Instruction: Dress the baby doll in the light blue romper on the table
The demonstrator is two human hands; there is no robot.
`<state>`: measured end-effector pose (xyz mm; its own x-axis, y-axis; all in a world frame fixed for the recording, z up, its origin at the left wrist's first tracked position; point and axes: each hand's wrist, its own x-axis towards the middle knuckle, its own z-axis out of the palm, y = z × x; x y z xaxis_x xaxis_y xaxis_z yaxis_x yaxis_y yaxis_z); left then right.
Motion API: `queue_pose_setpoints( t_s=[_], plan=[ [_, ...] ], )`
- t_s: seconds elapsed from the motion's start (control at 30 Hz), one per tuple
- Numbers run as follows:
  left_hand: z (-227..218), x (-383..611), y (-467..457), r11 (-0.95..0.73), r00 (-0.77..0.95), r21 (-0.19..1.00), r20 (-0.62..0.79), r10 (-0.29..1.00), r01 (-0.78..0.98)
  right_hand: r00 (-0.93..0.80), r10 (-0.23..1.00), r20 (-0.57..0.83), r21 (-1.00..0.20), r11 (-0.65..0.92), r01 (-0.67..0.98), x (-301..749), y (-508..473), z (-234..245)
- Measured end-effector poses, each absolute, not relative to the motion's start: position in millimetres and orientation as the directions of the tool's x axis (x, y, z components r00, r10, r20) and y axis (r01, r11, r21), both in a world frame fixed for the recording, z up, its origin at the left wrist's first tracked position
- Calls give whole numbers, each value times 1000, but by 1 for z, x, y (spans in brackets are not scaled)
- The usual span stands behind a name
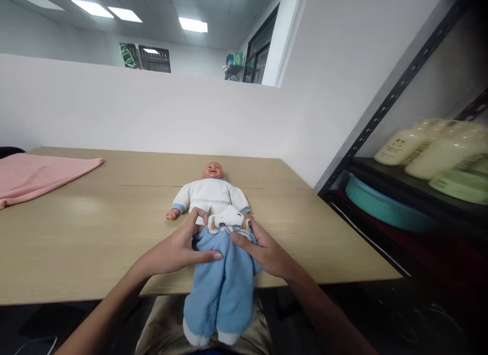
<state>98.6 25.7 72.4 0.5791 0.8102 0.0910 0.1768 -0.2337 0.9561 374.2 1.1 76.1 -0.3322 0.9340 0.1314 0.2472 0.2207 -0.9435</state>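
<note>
A baby doll (212, 171) lies on its back on the table, in a white top (209, 192) with blue cuffs. Fuzzy blue pants (221, 278) with white foot ends cover its lower part and hang past the table's front edge. At the waist a white patterned band (229, 220) with orange and dark marks is bunched up. My left hand (185, 245) grips the left side of the pants, thumb across the front, index finger bent by the waist. My right hand (263, 245) holds the right side, thumb on the front just below the band.
A pink cloth (41, 177) lies at the left of the wooden table (95, 233). To the right, a dark metal shelf (419, 179) holds several cream bottles (404, 144), with a teal basin (381, 202) below. A white wall (171, 116) stands behind the table.
</note>
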Motion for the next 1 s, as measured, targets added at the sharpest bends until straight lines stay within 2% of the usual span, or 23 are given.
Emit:
queue_pose_setpoints(
  t_s=[0.1,0.2,0.3,0.4,0.47,0.57,0.63,0.73,0.8,0.9,1.0],
  plan=[
    [72,97,28,-125,637,973,-28,770,194,-351,933,77,-937,189,295,368,7,74],
    [70,93,30,-180,624,948,-24,781,262,-494,869,15,-935,188,302,367,13,69],
    [68,87,31,-180,564,949,4,826,257,-682,730,43,-915,303,267,372,18,63],
    [66,81,29,-168,515,946,2,857,276,-765,637,96,-870,427,247,374,18,59],
    [67,78,28,-138,514,934,-55,856,329,-759,640,119,-870,435,231,372,13,59],
    [68,72,25,-138,581,910,-127,804,391,-719,688,99,-927,326,185,366,3,59],
    [68,69,22,-166,682,926,-120,721,339,-706,704,69,-963,233,138,364,-4,59],
    [65,66,13,-161,752,975,-12,659,156,-718,695,34,-980,166,115,363,-10,59],
    [62,65,8,-143,730,984,20,684,107,-763,646,19,-979,168,118,362,-12,61],
    [57,66,2,-93,709,990,-8,705,103,-849,529,-10,-970,200,136,357,-10,69],
    [52,71,-1,-73,752,993,-20,659,91,-901,433,-23,-968,214,128,352,-9,73]
  ],
)
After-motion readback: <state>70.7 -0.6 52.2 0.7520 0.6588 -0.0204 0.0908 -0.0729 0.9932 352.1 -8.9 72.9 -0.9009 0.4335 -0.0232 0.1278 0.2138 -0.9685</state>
